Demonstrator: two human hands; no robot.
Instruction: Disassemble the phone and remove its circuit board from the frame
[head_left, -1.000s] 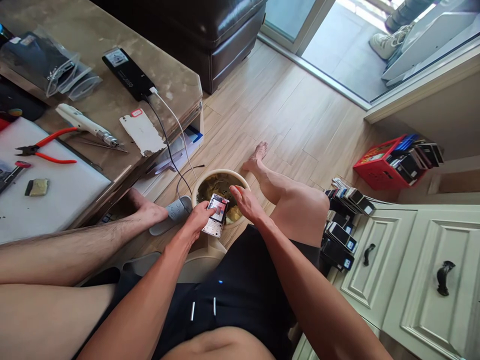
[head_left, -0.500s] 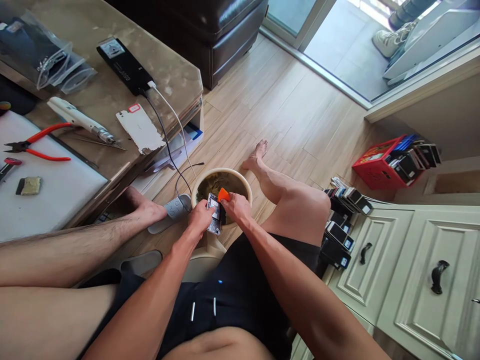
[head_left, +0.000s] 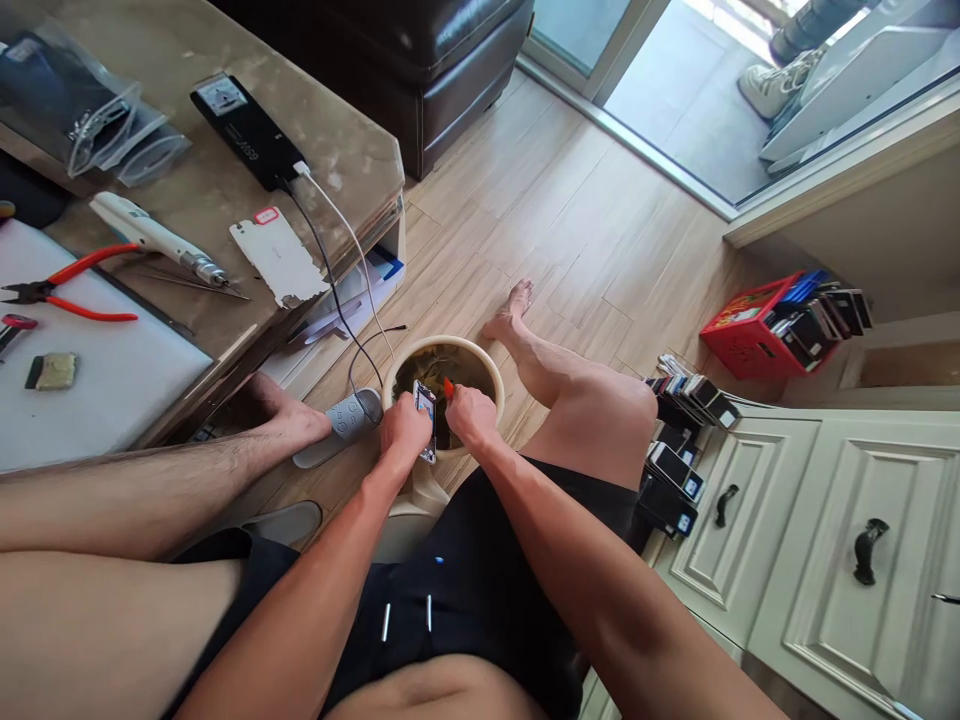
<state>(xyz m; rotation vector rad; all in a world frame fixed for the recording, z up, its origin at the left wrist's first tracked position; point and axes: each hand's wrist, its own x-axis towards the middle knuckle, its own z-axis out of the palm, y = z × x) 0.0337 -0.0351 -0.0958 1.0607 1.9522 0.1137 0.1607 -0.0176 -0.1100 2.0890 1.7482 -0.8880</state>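
My left hand is closed round a smartphone with its inner parts exposed, held tilted over a cream bin. Pinched in my right hand is a small orange piece, perhaps a plastic pry tool; most of it is hidden by the fingers. The orange piece is just right of the phone, and I cannot tell whether they touch. Dark and yellowish scraps lie inside the bin below both hands.
On the table at left are a 65W charger with two cables, a white electric screwdriver, red-handled cutters and a torn white sheet. At right stand stacked phones, a red crate and drawers.
My left hand has turned the phone more edge-on. My right hand has rotated and shifted slightly left, so less of the orange piece shows.
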